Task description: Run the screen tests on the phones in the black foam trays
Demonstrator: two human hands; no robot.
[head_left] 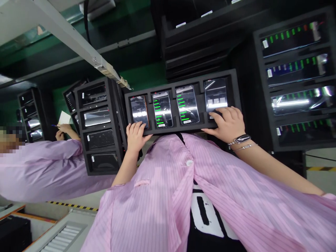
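Observation:
A black foam tray [174, 90] lies in front of my body, with a phone in each of its slots. My left hand [135, 135] rests over the tray's near left corner. Its fingertips touch the lower end of the leftmost phone [139, 107], and its thumb stretches along the tray edge. At the right end, my right hand [229, 123] has its fingers spread over the bottom of the rightmost phone [215, 92], thumb outstretched. Between them, two phones, the left-middle phone [162, 108] and the right-middle phone [187, 104], show green lines of text on dark screens.
Another phone tray [268, 84] stands at the right. Left of mine is a stacked tray [111, 136] of phones; beyond it a co-worker's hand [68, 130] is near a white paper [64, 118]. A pale metal beam [78, 42] slants overhead. Black trays [194, 45] are piled behind.

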